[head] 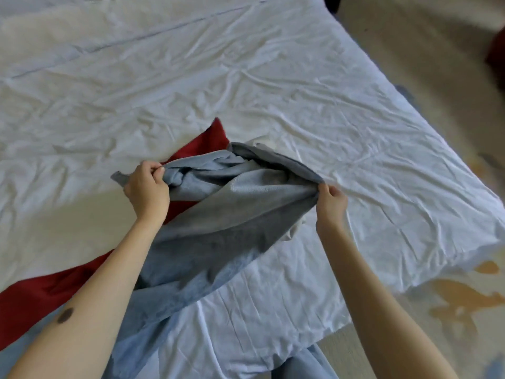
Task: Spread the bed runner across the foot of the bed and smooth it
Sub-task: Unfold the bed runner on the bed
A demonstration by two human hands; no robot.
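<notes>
A grey-blue bed runner (pixel 218 228) hangs bunched between my two hands above the near part of the bed (pixel 273 86), which wears a wrinkled white sheet. My left hand (pixel 146 191) pinches one gathered edge of the runner at its left end. My right hand (pixel 330 202) grips the runner's right edge. The cloth sags between them and trails down toward me over the mattress edge. Its middle is twisted and folded over itself.
A red cloth (pixel 35 296) lies flat on the sheet under and left of the runner, reaching the lower left. The bed's corner (pixel 489 214) is at the right. Beyond it lies beige carpet with orange patches (pixel 459 299).
</notes>
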